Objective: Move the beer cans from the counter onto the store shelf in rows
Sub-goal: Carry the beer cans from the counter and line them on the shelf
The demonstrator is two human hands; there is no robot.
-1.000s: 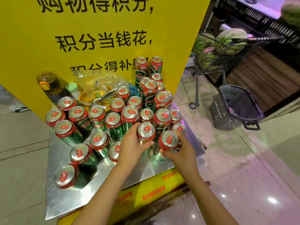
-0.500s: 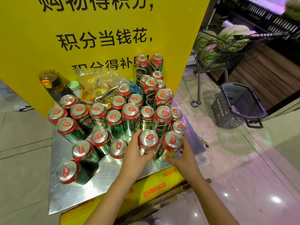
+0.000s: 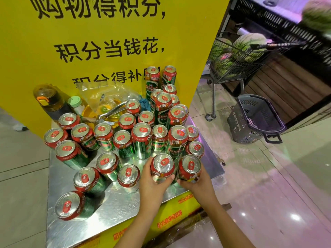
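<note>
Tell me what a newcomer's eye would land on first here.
First, the crowd of red-topped beer cans standing on the shiny metal counter, with the big yellow sign rising behind them. Next, at the counter's near edge, the left hand and the right hand each grip one can. To the right stands a shopping cart loaded with watermelons.

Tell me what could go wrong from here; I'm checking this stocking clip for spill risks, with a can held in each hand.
1. The left hand and right hand hold their cans close together; they might knock.
2. The cans behind stand tightly packed, so a bump could topple several.
3. The metal counter ends just past the right can, so a slip might drop it on the floor.
</note>
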